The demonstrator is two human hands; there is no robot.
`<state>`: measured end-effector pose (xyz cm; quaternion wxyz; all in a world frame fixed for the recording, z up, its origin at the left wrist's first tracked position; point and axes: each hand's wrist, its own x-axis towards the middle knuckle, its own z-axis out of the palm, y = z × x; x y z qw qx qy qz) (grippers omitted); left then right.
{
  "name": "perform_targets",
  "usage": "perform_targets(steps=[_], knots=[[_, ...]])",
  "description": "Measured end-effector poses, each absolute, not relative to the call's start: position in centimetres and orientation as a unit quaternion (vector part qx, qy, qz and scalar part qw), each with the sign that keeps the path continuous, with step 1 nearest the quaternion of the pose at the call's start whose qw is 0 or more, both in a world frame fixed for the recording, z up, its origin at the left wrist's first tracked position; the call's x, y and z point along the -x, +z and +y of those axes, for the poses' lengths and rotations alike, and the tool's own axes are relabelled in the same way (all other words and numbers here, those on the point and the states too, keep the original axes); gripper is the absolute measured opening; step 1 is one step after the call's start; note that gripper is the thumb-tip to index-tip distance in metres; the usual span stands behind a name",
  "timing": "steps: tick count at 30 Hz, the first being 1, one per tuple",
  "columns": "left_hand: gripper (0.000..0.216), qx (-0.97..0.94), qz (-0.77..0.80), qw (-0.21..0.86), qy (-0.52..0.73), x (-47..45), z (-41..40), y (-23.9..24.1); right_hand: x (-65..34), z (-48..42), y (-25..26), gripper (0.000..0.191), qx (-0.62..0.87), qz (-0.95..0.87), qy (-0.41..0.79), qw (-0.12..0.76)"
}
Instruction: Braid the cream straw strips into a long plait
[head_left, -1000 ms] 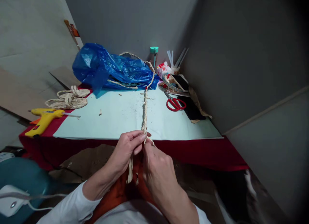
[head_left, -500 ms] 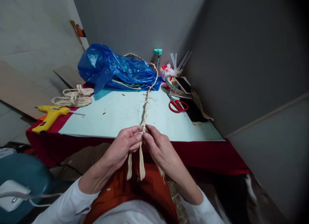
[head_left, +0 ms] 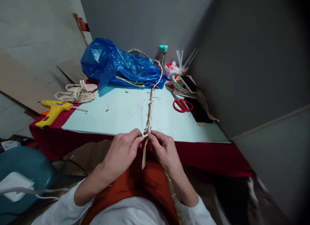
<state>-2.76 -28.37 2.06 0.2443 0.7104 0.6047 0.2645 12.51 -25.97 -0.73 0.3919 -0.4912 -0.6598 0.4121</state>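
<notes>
A pale plant-fibre braid [head_left: 151, 105] runs from the back of the table, over a blue plastic bag, down to my hands at the front edge. My left hand [head_left: 124, 150] pinches one loose strand and draws it out to the left of the braid. With thumb and fingers, my right hand [head_left: 164, 149] grips the braid's lower end. A flat loose strand [head_left: 144, 155] hangs down between the two hands. Any other strand behind my right hand is hidden.
Around the table lie the blue bag [head_left: 128, 68], woven slippers [head_left: 77, 93], a yellow glue gun [head_left: 54, 112], red-handled scissors [head_left: 182, 105], a dark phone [head_left: 200, 110], a green-capped jar [head_left: 163, 54] and glue sticks [head_left: 185, 58]. A teal stool [head_left: 31, 163] stands at left.
My left hand has moved away from the braid, pulling a strand out sideways. Fewer strand ends hang in sight. The whole view has shifted slightly.
</notes>
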Motion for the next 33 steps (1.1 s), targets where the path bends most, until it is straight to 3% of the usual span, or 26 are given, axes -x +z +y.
perform_targets(steps=[4,8,11,17,20,24,30,33], knots=[[0.021,-0.762,0.587,0.144,0.232,1.8,-29.9,2.0,-11.9,-26.5,-1.2,0.028,0.494,-0.610,0.435,0.441],[0.025,-0.813,0.541,0.011,0.214,0.0,-31.4,0.3,-12.0,-26.7,-1.3,0.033,0.431,-0.481,0.610,0.458],[0.026,-0.821,0.524,0.004,0.229,-0.2,-31.9,-0.5,-12.3,-26.7,-1.2,0.034,0.394,-0.413,0.677,0.464],[0.017,-0.705,0.573,0.150,0.390,1.6,-29.9,1.3,-12.6,-26.9,-0.8,0.034,0.378,-0.404,0.694,0.459],[0.020,-0.659,0.556,0.321,0.391,1.6,-28.0,2.1,-12.6,-27.0,-0.6,0.034,0.370,-0.431,0.692,0.446],[0.021,-0.604,0.526,0.452,0.392,0.7,-26.6,2.5,-13.1,-27.0,-0.1,0.035,0.368,-0.494,0.659,0.432],[0.022,-0.481,0.470,0.604,0.428,0.2,-26.6,1.3,-14.4,-27.3,0.7,0.028,0.417,-0.666,0.480,0.391],[0.023,-0.439,0.467,0.643,0.419,0.3,-26.8,0.8,-14.9,-27.7,1.1,0.024,0.473,-0.740,0.361,0.313]])
